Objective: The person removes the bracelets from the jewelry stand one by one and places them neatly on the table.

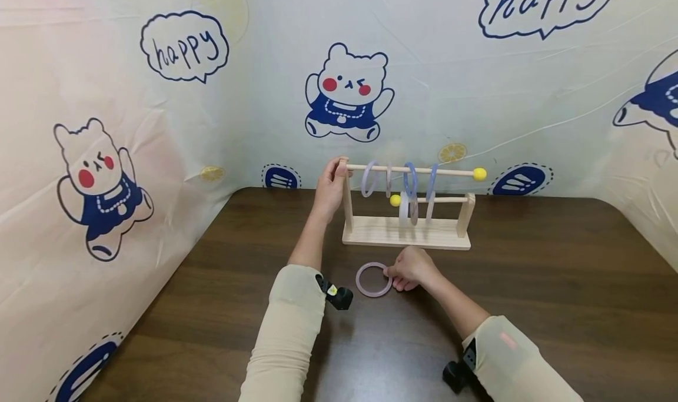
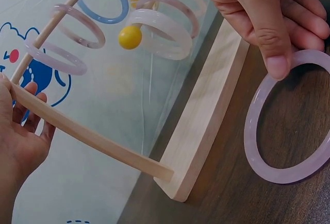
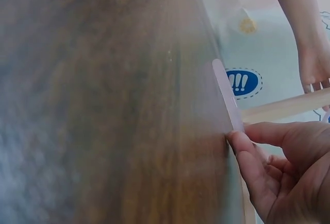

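My right hand point(image 1: 413, 268) pinches the edge of a pale purple bangle point(image 2: 251, 126) between thumb and fingers, low over the table in front of a wooden bangle stand point(image 1: 365, 232). With my left hand point(image 1: 329, 190) I grip the top of the stand's left post point(image 2: 93, 130), at the end of the upper bar. Several bangles hang on that bar: a lavender one point(image 2: 72, 67), a pinkish one point(image 2: 98, 32) and two blue ones point(image 1: 406, 181). On the lower bar hang a white bangle point(image 1: 404, 209) and others partly hidden behind it.
A yellow ball point(image 1: 479, 174) caps the right end of the upper bar, and another yellow ball point(image 1: 395, 200) caps the lower bar's left end. The dark wooden table point(image 1: 556, 272) meets a printed cloth backdrop point(image 1: 450, 66) behind the stand.
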Available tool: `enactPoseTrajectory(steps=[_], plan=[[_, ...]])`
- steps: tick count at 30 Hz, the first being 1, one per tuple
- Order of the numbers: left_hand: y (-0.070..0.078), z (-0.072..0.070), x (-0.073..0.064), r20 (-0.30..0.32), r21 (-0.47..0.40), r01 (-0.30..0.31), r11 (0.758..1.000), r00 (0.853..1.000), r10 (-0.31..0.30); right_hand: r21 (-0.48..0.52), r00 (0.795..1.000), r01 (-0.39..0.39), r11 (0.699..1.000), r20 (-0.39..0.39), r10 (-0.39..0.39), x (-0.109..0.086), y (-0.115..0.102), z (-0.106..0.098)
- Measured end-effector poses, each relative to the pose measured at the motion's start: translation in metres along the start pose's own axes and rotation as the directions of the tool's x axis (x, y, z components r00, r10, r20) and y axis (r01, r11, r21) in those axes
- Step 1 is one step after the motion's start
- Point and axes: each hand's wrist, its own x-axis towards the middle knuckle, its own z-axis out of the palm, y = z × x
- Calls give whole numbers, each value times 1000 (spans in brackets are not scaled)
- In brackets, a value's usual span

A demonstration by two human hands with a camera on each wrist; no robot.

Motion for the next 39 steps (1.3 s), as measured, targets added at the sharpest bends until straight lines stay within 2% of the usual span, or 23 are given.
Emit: enactPoseTrajectory(steps=[9, 23, 28, 35, 39], plan=[[2, -1, -1, 9, -2, 20, 1000, 1000, -19, -40, 1000, 21, 999, -19, -22, 0, 1, 0], [0, 0, 0, 1, -17, 7, 1000, 1000, -7, -57, 998, 55, 997, -29, -57, -3, -1, -2], [0, 0, 1, 13, -7, 20, 1000, 1000, -20, -72, 997, 62, 996, -31, -64, -5, -3, -6], [31, -2, -14, 36, -11, 41, 999, 999, -40, -141, 995, 82, 987, -51, -90, -10, -9, -15], [31, -2, -14, 36, -14, 37, 999, 999, -36, -221, 991, 89, 971, -82, -110, -12, -12, -21]])
